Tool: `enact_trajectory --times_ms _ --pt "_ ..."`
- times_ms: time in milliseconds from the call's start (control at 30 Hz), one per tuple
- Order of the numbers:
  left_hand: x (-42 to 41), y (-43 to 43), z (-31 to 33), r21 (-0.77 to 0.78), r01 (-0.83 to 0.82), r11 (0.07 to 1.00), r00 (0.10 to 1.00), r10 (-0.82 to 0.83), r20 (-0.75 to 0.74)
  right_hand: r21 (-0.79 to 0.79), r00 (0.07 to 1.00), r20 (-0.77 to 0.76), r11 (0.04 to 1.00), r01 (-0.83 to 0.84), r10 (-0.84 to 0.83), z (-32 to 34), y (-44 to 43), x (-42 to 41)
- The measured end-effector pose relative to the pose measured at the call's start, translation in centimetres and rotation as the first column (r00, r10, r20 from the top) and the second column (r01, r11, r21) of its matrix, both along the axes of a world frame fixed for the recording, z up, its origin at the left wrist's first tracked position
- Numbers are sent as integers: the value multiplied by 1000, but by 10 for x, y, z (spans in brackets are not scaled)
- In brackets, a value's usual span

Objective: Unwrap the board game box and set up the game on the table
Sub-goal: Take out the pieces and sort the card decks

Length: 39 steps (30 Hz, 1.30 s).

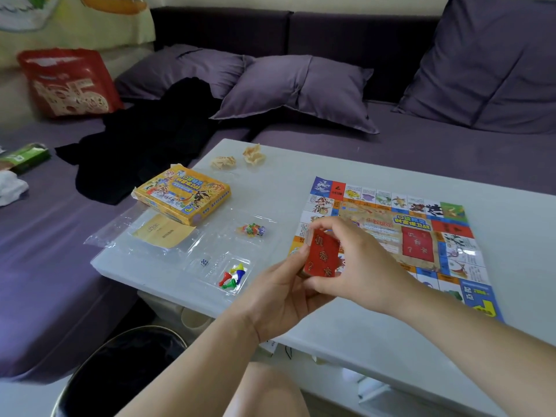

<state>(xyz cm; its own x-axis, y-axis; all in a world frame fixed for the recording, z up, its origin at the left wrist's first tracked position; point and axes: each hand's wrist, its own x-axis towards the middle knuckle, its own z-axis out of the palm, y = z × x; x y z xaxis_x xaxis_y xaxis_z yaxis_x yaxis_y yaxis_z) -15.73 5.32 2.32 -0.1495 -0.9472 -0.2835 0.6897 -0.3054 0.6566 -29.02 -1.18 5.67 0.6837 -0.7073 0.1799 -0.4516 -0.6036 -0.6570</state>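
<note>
Board game box lies near the left end of the table, with the game board spread flat to its right. The left hand cups a red card stack from below while the right hand pinches it from above, over the board's left edge.

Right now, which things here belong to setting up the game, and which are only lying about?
Belongs: red card deck, held in left hand and right hand; game board; yellow box; pawns; die.
Lying about: crumpled paper balls; red bag; black cloth; purple cushion.
</note>
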Motion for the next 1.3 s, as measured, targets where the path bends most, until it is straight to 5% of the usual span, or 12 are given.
enact_trajectory --times_ms 133,233,367,500,933,1133,1300 --pt "5 0 -2 -7 12 1000 999 -12 42 17 999 37 1000 -1 0 -2 -1 4" --pt "22 1 -1 -13 4 1000 969 -1 247 9 1000 -12 1000 9 -9 -7 -5 8" --pt "55 -2 2 -80 -279 957 668 254 699 35 951 -310 999 10 2 -35 -4 8" --pt "77 0 2 -125 -307 943 388 244 889 38 884 -466 999 -27 42 -70 6 14" --pt "91 1 -6 -153 -290 945 240 227 944 -83 856 -514 989 -122 62 -77 8 19" --pt "120 -14 -11 -228 -240 944 -89 212 973 -110 956 -291 991 -76 41 -30 -32 53" --pt "142 -36 -30 -43 -116 992 -432 -12 902 -100 835 -521 958 -267 178 -12 -85 116"
